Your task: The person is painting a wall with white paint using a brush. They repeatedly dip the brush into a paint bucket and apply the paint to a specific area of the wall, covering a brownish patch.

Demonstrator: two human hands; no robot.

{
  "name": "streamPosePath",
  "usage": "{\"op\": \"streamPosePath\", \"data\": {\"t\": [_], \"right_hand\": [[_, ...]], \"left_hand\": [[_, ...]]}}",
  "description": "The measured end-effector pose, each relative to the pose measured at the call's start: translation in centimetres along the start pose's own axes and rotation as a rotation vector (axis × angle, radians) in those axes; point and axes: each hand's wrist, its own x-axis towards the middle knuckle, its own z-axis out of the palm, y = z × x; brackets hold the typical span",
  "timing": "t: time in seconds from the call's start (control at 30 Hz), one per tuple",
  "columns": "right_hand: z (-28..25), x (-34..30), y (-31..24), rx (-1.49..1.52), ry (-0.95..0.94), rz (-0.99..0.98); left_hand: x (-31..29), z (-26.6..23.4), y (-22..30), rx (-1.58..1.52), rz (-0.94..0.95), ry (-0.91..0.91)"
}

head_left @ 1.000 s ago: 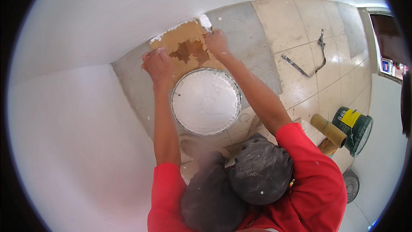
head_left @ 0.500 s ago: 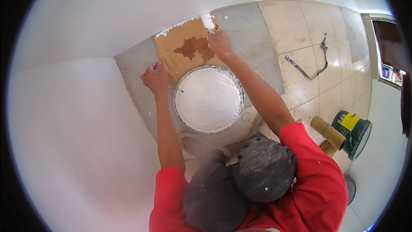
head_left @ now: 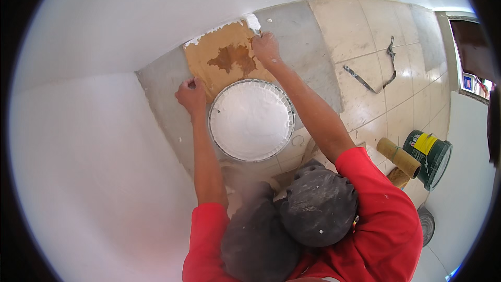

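A brown paper sheet [head_left: 211, 47] with a dark wet-looking stain lies on the grey floor strip against the wall. White paste marks its far edge, and a white patch [head_left: 253, 22] shows at its far right corner. My left hand [head_left: 191, 94] is closed, fingers curled at the sheet's left edge, apparently pinching it. At the right edge, my right hand [head_left: 266, 48] is closed too, with fingertips on the sheet near the white patch. Just nearer than the sheet stands a round tub [head_left: 251, 120] filled to the rim with smooth white paste, overlapping the sheet's near edge.
White walls rise at the left and far side. On the tiles to the right lies a dark strap [head_left: 391, 68]. A cardboard tube [head_left: 398, 157] and a dark green bucket [head_left: 429, 159] with a yellow label are at the right. My dark-trousered knees [head_left: 317, 206] are close behind the tub.
My right hand has shifted slightly up, and less of the white strip by its fingers shows. My left hand stays by the sheet's left edge. The whole view has shifted slightly.
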Motion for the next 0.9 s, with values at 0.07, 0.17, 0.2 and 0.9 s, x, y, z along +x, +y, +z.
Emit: {"op": "streamPosePath", "data": {"t": [0.07, 0.17, 0.2, 0.9], "right_hand": [[-1.0, 0.4, -1.4, 0.020, -0.006, 0.190], [-1.2, -0.3, -1.7, 0.006, 0.030, 0.203], [-1.5, -0.5, -1.6, -0.074, -0.009, 0.101], [0.2, -1.6, -3.0, 0.054, -0.099, 0.140]], "left_hand": [[0.2, 0.0, 0.0, -0.049, -0.027, 0.001], [0.0, 0.0, -0.1, -0.038, 0.059, 0.063], [0.1, 0.1, -0.1, -0.050, 0.063, 0.058], [0.5, 0.6, -0.2, -0.238, -0.033, 0.031]]}}
